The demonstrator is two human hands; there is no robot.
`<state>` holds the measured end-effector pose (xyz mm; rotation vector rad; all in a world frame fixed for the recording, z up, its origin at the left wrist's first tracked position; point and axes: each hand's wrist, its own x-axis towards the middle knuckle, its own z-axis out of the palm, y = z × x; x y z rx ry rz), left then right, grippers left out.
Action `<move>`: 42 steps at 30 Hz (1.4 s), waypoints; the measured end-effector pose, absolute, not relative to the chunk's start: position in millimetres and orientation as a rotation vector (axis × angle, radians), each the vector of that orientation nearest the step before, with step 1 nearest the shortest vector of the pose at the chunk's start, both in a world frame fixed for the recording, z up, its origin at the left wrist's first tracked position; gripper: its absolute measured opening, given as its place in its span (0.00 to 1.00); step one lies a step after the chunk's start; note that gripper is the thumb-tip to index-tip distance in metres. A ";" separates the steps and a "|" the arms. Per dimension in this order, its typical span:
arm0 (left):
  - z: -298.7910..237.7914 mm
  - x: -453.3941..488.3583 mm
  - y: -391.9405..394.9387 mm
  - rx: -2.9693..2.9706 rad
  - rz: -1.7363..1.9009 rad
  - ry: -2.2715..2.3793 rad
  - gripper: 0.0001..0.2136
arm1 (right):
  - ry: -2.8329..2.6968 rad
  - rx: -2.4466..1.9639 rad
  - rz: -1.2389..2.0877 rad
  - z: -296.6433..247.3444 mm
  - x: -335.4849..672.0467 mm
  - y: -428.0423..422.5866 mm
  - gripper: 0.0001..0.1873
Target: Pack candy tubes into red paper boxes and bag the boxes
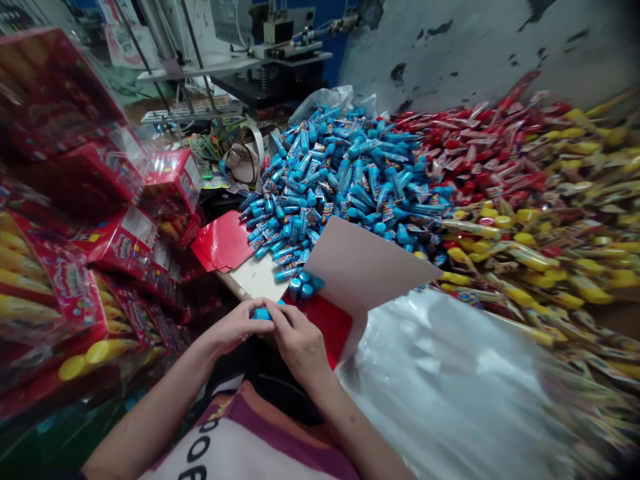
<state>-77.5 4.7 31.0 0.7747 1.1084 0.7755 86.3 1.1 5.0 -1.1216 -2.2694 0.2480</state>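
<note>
Close to my body, my left hand (241, 325) is closed around small blue tubes (261, 313) with printed wrappers; how many is hidden by the fingers. Right up against it, my right hand (301, 339) has its fingers bent over the same tubes. Just beyond the hands, several blue tubes (305, 285) stand grouped at the edge of a red open carton (330, 327). The carton's pale flap (365, 263) is raised behind it. Farther back lies a large heap of blue tubes (345, 167).
Red display boxes (120, 240) are stacked on the left. Flat red cards (223, 241) lie by the blue heap. Red sticks (480, 147) and yellow sticks (560, 247) are piled at right, beside clear plastic bags (450, 380). A metal machine (270, 50) stands behind.
</note>
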 end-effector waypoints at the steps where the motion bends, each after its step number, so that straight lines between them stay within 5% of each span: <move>1: 28.0 -77.6 3.6 0.749 0.773 1.107 0.18 | -2.192 -1.222 0.268 0.4 94.4 -3.2 0.20; 7: 2.9 -69.8 17.7 0.716 1.029 1.204 0.20 | -1.466 -1.744 0.431 -28.0 133.6 -9.0 0.34; 13: -11.1 -64.9 32.4 0.498 1.073 1.015 0.28 | -1.244 -1.783 0.739 -42.4 120.2 5.5 0.29; 28: -4.4 -66.6 45.9 0.456 1.196 0.918 0.27 | -1.988 -1.872 0.040 -57.3 81.9 14.0 0.19; 34: -10.6 -53.5 54.2 0.511 1.264 0.948 0.23 | -2.128 -1.965 0.161 -63.2 82.2 11.1 0.16; 42: -24.3 -50.2 52.8 1.378 1.011 1.138 0.17 | -1.920 -1.769 0.287 -66.8 115.4 -7.5 0.27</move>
